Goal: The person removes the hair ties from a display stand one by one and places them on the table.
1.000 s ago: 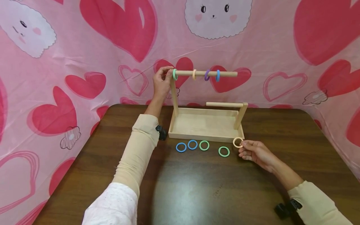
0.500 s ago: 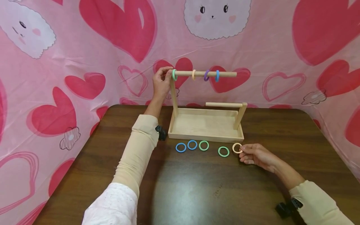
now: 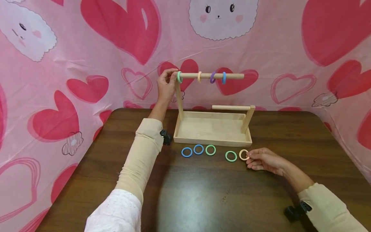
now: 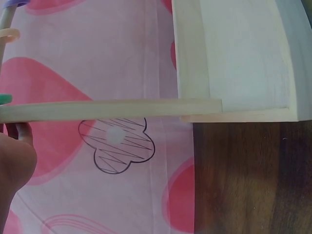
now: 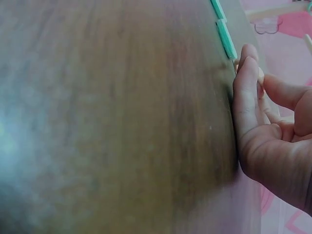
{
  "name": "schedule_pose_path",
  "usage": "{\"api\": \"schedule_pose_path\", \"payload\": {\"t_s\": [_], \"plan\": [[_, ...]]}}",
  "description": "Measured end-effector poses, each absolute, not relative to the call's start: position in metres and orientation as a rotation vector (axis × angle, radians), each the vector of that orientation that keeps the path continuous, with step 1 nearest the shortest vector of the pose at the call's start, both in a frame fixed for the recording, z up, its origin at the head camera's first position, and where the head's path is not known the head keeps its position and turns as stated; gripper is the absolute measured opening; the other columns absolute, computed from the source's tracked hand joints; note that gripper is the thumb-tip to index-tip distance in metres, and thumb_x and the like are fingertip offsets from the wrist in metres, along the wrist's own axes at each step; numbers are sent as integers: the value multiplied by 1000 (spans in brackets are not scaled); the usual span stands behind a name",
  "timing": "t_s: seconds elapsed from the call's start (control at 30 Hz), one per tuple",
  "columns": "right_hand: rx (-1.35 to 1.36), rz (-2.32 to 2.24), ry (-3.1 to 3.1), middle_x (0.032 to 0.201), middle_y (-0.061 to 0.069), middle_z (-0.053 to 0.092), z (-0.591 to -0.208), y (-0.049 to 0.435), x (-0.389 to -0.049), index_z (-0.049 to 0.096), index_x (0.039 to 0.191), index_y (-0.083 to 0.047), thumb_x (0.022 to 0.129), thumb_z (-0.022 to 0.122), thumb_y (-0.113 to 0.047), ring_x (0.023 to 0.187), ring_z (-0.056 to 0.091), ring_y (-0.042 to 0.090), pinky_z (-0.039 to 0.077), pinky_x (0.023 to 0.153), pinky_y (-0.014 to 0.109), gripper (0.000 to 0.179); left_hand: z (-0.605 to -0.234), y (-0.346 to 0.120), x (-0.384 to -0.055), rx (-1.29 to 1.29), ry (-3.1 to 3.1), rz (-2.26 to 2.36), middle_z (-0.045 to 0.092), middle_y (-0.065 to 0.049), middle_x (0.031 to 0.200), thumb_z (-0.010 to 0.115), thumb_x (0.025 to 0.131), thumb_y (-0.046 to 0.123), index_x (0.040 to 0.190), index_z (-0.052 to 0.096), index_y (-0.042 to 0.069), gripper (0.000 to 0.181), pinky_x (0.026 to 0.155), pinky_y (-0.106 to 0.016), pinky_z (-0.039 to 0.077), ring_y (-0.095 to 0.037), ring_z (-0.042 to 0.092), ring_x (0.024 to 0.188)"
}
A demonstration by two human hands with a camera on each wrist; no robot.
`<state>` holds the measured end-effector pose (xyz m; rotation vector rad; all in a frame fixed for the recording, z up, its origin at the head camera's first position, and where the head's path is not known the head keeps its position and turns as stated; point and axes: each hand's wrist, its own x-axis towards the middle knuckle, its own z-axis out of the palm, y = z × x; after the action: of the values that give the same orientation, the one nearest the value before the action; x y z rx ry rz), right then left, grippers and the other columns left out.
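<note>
My left hand (image 3: 166, 85) grips the top of the tall post (image 3: 179, 101) of a wooden rack, at the left end of its upper rod (image 3: 236, 76). On that rod hang a mint-green ring (image 3: 179, 77) beside my fingers, a peach ring (image 3: 199, 77), a purple ring (image 3: 213, 77) and a blue ring (image 3: 224, 78). My right hand (image 3: 266, 160) pinches a cream ring (image 3: 240, 155) between thumb and fingers, low at the tabletop, just right of a green ring (image 3: 231, 156). In the right wrist view my fingers mostly hide the cream ring.
A second green ring (image 3: 210, 150) and two blue rings (image 3: 186, 152) lie in front of the rack's tray (image 3: 213, 142). A shorter post at the tray's right carries a lower rod (image 3: 231, 107) pointing left. Behind the dark wooden table (image 3: 203, 193) hangs a pink heart-patterned cloth (image 3: 116, 38).
My right hand has brought the cream ring slightly toward me and down, away from the tray's front right corner, beside the green ring. My left hand stays on the post.
</note>
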<state>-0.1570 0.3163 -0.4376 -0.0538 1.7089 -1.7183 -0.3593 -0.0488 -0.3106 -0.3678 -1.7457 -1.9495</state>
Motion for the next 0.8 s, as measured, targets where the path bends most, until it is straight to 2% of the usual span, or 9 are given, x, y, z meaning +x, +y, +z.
{"api": "schedule_pose_path", "payload": {"t_s": [0.17, 0.5, 0.63, 0.8], "plan": [[-24, -1666, 1753, 86, -7, 74, -436, 314, -159, 65, 100, -13, 108, 48, -21, 80, 73, 3, 60, 75, 19, 20, -310, -49, -358, -358, -1753, -1946, 64, 12, 88, 62, 99, 4, 114, 65, -13, 23, 74, -16, 51, 2, 59, 79], [-17, -1637, 1775, 86, -7, 75, -432, 314, -158, 64, 103, -11, 108, 47, -19, 81, 74, 4, 60, 74, 20, 20, -310, -49, -358, -368, -1746, -1956, 62, 20, 84, 61, 99, 3, 115, 64, -15, 24, 73, -16, 51, 2, 60, 78], [-13, -1630, 1785, 88, -6, 76, -432, 316, -157, 62, 108, -9, 108, 45, -18, 82, 74, 4, 61, 75, 21, 19, -310, -49, -358, -371, -1755, -1942, 62, 19, 85, 61, 99, 3, 115, 64, -14, 24, 75, -16, 51, 2, 60, 78], [-23, -1557, 1908, 87, -6, 75, -430, 316, -157, 57, 117, 1, 108, 43, -18, 81, 74, 5, 61, 72, 22, 25, -311, -50, -359, -369, -1769, -1928, 62, 17, 87, 61, 99, 4, 115, 65, -14, 24, 77, -16, 52, 2, 60, 80]]}}
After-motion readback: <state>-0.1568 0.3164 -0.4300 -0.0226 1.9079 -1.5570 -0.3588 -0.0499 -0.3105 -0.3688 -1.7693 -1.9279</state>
